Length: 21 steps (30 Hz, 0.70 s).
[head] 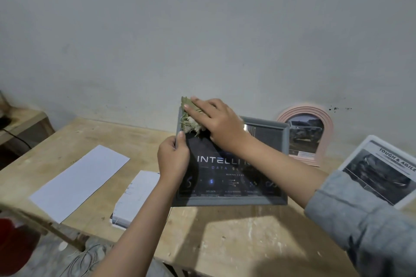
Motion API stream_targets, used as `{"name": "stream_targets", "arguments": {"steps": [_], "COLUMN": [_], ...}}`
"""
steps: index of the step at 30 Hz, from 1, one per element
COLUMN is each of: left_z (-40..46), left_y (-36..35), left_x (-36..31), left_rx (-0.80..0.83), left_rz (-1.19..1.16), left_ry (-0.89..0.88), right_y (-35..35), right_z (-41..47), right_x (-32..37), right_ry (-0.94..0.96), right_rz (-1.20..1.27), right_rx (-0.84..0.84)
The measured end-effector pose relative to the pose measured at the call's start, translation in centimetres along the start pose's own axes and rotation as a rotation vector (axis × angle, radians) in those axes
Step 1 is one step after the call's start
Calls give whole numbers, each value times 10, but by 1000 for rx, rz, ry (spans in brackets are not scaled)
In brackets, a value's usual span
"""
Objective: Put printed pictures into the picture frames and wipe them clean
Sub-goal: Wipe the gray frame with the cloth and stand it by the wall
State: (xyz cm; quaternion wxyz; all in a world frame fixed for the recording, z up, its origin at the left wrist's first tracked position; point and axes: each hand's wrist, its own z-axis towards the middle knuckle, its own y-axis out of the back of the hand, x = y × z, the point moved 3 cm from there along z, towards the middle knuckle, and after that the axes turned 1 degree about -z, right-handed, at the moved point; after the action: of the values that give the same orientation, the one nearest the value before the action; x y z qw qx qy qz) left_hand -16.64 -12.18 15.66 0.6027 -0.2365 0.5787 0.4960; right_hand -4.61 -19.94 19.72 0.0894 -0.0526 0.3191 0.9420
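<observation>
Left hand (172,157) grips the grey frame (227,200) by its left edge, tilted above the counter (225,231); right hand (216,122), fingers flat, presses the rag (190,122) at its top-left corner. Best wiped in steady, overlapping strokes

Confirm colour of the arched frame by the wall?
Pale pink arched frame, ribbed border, leaning against the wall; seen clearly in the head view.
</observation>
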Motion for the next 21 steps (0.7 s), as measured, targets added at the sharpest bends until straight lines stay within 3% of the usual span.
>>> {"name": "stream_targets", "arguments": {"steps": [8,21], "left_z": [1,2], "left_y": [2,21], "left_x": [4,19], "left_rx": [19,61], "left_rz": [16,-16], "left_ry": [-13,9], "right_y": [-8,4], "right_z": [-15,-65], "right_x": [-7,-34], "right_ry": [165,256], "right_rz": [-170,-251], "right_rx": [-108,-11]}}
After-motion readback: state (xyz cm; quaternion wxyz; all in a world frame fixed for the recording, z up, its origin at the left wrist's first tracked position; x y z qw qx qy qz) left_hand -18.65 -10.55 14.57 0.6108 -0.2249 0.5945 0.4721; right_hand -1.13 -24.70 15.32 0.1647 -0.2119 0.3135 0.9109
